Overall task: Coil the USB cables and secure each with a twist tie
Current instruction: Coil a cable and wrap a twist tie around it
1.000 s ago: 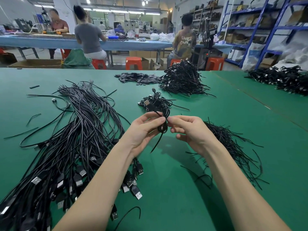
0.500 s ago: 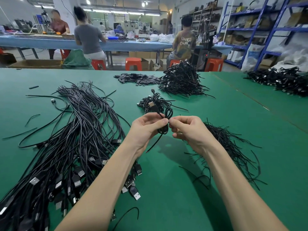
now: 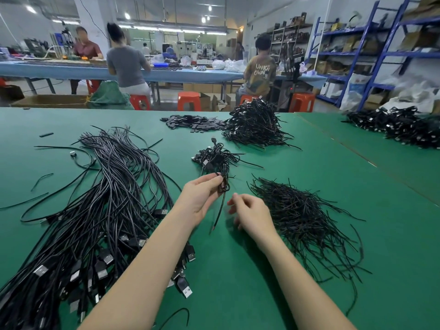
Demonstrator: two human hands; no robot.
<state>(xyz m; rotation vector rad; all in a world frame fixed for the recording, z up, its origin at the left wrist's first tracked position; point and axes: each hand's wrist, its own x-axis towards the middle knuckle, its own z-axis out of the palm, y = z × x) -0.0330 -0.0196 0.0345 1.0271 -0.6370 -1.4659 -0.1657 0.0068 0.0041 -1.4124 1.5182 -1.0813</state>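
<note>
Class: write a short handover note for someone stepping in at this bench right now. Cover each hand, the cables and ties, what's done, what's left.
Left hand pinches a coiled cable, its tail hanging down.
Right hand is free, fingers loosely curled, beside the twist tie pile.
Done: small heap of tied coils just beyond the hands; bigger heap farther back.
Left: whether the held coil is tied cannot be told; the large bundle of loose USB cables on the left remains.

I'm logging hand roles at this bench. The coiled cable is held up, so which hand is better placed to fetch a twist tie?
Probably the right hand: it holds nothing and hovers beside the twist tie pile. The left hand pinches the coiled cable and is farther from the ties.
</note>
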